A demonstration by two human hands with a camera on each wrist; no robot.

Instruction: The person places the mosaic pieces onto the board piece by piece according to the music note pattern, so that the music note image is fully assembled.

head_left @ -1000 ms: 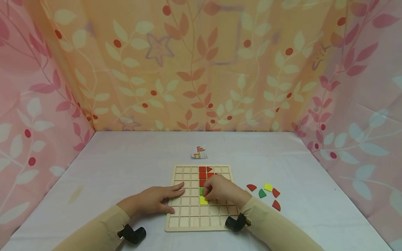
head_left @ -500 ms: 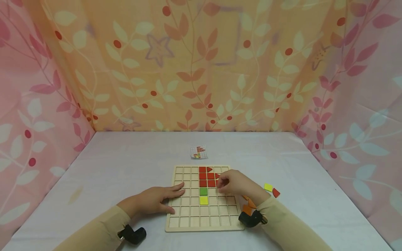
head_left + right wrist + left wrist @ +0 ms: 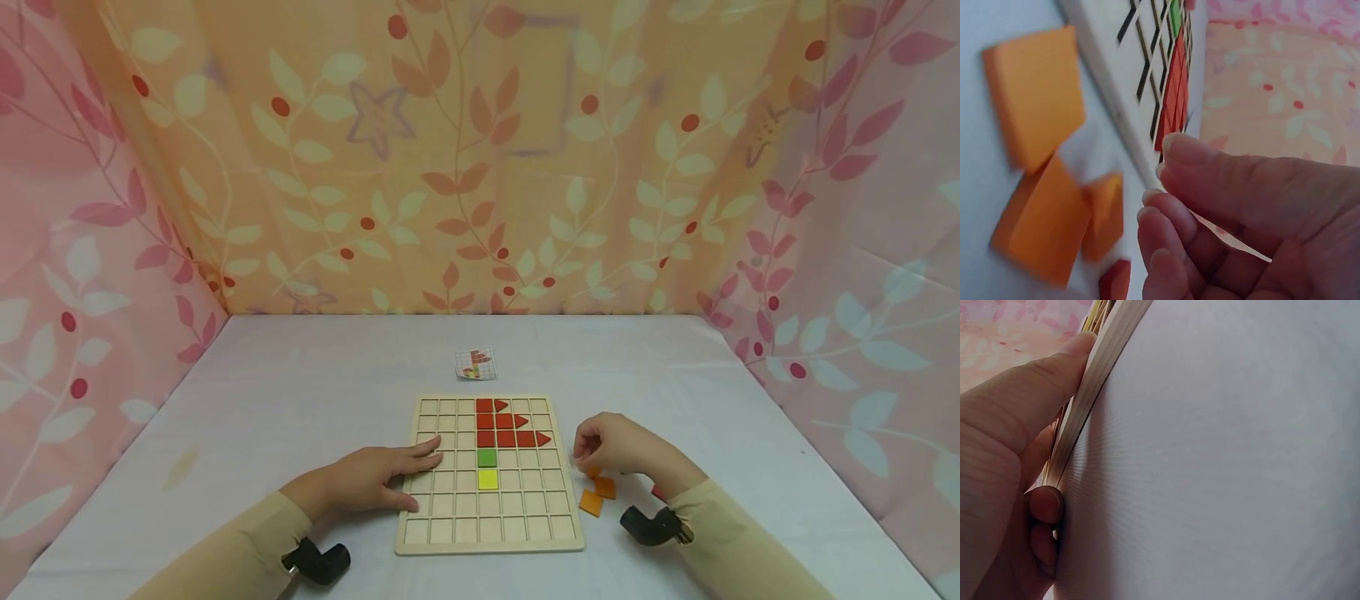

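Observation:
My left hand rests on the left edge of a wooden grid board, fingers spread and straight over its cells. In the left wrist view a fingertip touches the board's side. On the board, rows of red tiles end in pointed red pieces at the right; a green square and a yellow square sit below. Right of the board hovers my right hand, fingers loosely curled with nothing visible between them. Close by lie orange tiles, some overlapping.
A small printed card with a coloured grid pattern lies behind the board. A red piece is partly hidden by the right forearm. The white cloth table ends at a patterned curtain.
My right hand has moved right, off the board to beside the loose pieces. It uncovers the green and yellow squares and the red rows. My left hand stays put.

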